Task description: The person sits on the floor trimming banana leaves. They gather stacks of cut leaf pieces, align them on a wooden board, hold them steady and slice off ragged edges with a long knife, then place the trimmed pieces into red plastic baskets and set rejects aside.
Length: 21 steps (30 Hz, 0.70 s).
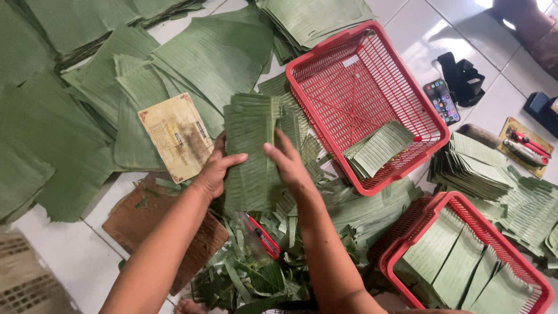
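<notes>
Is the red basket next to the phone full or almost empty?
Almost empty: the upper red basket holds only a small stack of cut leaf pieces in one corner; its mesh bottom shows elsewhere.

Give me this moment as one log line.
left hand: holds leaf stack | right hand: flat on stack | red basket: few cut leaves | cutter: on scraps
</notes>
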Each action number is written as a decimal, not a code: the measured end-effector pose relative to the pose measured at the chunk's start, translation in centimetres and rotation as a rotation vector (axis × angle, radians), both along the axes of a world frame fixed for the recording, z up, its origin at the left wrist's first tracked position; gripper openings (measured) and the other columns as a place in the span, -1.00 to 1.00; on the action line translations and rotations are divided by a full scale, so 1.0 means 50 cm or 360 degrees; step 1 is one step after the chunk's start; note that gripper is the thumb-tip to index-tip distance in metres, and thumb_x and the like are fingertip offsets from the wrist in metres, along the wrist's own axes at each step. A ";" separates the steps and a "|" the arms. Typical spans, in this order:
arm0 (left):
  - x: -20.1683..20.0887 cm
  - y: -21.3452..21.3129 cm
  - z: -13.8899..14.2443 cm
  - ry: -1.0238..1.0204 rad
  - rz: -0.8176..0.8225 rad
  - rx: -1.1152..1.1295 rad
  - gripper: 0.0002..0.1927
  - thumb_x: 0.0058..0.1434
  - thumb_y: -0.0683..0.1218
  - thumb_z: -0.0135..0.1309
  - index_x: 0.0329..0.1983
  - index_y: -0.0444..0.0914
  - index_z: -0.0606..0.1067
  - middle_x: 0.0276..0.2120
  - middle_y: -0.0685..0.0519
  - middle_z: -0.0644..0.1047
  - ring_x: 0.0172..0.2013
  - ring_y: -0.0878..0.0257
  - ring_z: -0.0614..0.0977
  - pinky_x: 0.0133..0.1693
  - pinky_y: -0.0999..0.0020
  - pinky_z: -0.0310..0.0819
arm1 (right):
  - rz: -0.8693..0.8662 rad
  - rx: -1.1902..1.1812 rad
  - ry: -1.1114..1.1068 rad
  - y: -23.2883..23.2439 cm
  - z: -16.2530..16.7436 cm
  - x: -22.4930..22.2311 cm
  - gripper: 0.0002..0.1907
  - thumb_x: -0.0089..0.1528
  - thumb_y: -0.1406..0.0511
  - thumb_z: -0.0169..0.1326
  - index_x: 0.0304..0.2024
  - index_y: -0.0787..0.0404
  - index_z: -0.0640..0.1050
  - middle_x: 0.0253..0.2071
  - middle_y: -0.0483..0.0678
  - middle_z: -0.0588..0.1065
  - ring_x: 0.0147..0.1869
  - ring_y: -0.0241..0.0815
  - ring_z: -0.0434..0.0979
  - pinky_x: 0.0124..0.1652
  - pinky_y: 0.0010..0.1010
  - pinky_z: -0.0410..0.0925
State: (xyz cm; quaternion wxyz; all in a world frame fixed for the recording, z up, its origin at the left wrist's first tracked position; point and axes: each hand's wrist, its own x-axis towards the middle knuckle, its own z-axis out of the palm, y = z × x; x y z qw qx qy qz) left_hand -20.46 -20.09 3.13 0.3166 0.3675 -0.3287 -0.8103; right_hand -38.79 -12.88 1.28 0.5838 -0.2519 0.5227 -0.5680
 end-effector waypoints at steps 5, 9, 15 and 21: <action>0.016 0.045 -0.025 -0.0306 0.0179 -0.0186 -0.17 0.06 -0.22 0.06 0.45 -0.23 0.11 0.19 -0.08 0.44 0.16 0.10 0.49 0.18 0.21 0.39 | -0.0022 -0.0037 -0.0111 0.023 0.011 0.098 -0.16 0.10 0.35 0.21 0.39 0.26 0.17 0.22 0.15 0.44 0.26 -0.02 0.47 0.21 -0.21 0.33; 0.086 0.090 -0.039 -0.0860 0.0148 -0.0850 -0.27 0.10 -0.22 0.09 0.37 -0.30 0.19 0.13 -0.10 0.48 0.13 0.09 0.53 0.19 0.22 0.41 | 0.0088 0.0299 -0.0730 0.061 -0.008 0.156 -0.39 0.16 0.36 0.19 0.24 0.41 0.38 0.04 0.16 0.53 0.04 0.04 0.58 0.07 -0.07 0.43; 0.242 0.213 -0.037 -0.0886 0.0104 -0.0800 -0.23 0.17 -0.10 0.11 0.43 -0.33 0.15 0.21 -0.19 0.41 0.19 0.03 0.47 0.20 0.17 0.36 | 0.0409 0.0209 -0.0963 0.131 -0.024 0.265 -0.40 0.18 0.39 0.25 0.23 0.50 0.42 0.03 0.12 0.58 0.06 -0.01 0.61 0.10 -0.16 0.46; 0.444 0.387 -0.025 -0.1357 0.0239 -0.0408 -0.08 0.20 0.06 0.23 0.50 -0.22 0.01 0.27 -0.07 0.26 0.20 0.10 0.38 0.14 0.17 0.31 | 0.0637 -0.0357 0.0436 0.161 0.041 0.323 -0.21 -0.05 0.38 0.36 0.21 0.39 0.37 0.04 0.14 0.55 0.11 0.12 0.54 0.10 -0.11 0.41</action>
